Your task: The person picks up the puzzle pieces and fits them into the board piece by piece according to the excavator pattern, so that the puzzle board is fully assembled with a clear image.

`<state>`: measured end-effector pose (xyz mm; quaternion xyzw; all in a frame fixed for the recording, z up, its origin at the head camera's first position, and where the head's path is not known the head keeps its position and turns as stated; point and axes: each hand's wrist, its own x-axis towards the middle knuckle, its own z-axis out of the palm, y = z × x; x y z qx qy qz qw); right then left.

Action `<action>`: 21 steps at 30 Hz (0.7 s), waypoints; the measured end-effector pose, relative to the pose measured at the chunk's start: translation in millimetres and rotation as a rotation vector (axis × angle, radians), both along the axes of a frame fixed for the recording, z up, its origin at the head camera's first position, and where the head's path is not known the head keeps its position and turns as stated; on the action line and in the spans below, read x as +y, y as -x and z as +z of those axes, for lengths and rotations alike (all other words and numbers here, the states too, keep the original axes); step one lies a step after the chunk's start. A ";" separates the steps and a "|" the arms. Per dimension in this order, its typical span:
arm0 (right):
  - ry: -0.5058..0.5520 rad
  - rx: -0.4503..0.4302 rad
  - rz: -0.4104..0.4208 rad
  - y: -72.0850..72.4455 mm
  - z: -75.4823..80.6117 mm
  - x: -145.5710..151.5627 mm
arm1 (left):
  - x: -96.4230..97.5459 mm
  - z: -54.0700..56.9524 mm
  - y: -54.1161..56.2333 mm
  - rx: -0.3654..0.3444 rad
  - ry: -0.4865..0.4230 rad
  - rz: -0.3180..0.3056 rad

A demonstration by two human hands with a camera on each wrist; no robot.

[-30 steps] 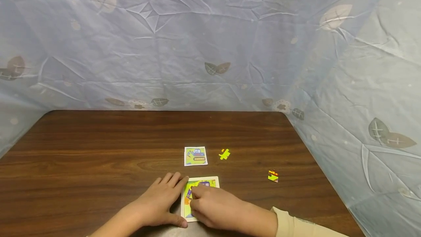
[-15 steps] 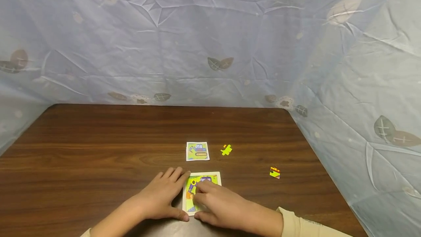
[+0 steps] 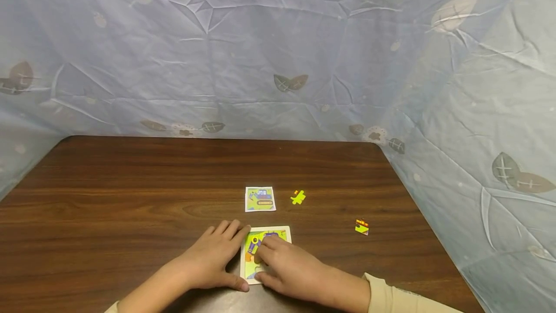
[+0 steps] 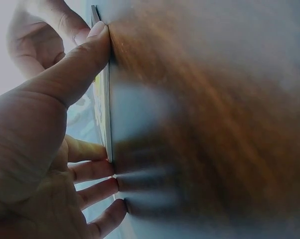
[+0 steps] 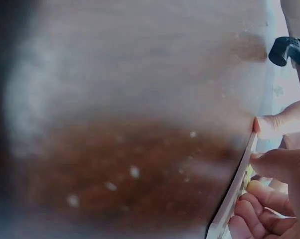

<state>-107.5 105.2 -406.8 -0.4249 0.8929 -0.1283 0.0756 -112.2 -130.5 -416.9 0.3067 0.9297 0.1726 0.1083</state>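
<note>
A small square jigsaw puzzle (image 3: 249,267) with a pale border lies near the table's front edge, showing a green, purple and orange picture. Along its left side rests my left hand (image 3: 213,262), the thumb at the near left corner and the fingers spread toward the far one. My right hand (image 3: 293,267) is over the puzzle's right part, fingers bent down onto the picture and thumb at the near edge. In the right wrist view, its curled fingers (image 5: 267,201) hide whether a piece is between them. A pale curved outline shows beside these fingertips.
Behind the puzzle lies a small picture card (image 3: 260,199) of a digger. A green puzzle piece (image 3: 298,198) is to the card's right, and another piece (image 3: 362,227) lies farther right. A patterned curtain (image 3: 243,62) surrounds the brown table (image 3: 130,197).
My right hand's fingers have shifted slightly on the puzzle, and more of the near left picture shows. My left hand stays at the edge. The head view has tilted a little.
</note>
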 end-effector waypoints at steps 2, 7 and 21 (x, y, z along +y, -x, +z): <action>0.010 -0.046 -0.025 0.7 0.4 -0.9 | -0.2 0.0 0.1 0.004 -0.001 0.000; 0.063 -0.152 -0.075 3.2 -0.4 -2.6 | -0.5 0.2 -0.2 0.000 -0.007 0.000; 0.248 -0.317 -0.107 4.0 -2.6 -5.4 | -0.3 0.8 -0.2 0.007 -0.005 0.001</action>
